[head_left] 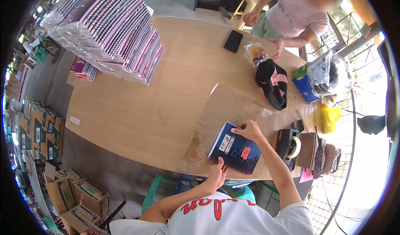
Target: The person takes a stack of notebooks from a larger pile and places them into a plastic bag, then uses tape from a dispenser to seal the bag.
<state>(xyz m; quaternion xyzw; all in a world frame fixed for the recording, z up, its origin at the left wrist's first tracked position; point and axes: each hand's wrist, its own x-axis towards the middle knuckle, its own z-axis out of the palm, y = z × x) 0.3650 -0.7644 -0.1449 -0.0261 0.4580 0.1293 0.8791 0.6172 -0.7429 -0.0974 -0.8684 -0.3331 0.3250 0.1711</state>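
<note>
A small stack of spiral notebooks (236, 150) with a dark blue cover lies on a clear plastic sheet (204, 128) near the table's front edge. Wire binding shows along its near and far sides. My left hand (217, 175) grips the near left corner, its thumb on top and the other fingers partly hidden below. At the far edge, my right hand (251, 131) closes over the stack, thumb pressed on the cover and fingers bent down behind it.
Tall plastic-wrapped notebook stacks (116, 35) stand at the far left. A black phone (233, 41), a black and pink bag (273, 84) and a tape dispenser (288, 146) sit on the right side. Across the table sits another person (293, 16). Cartons (81, 193) stand on the floor.
</note>
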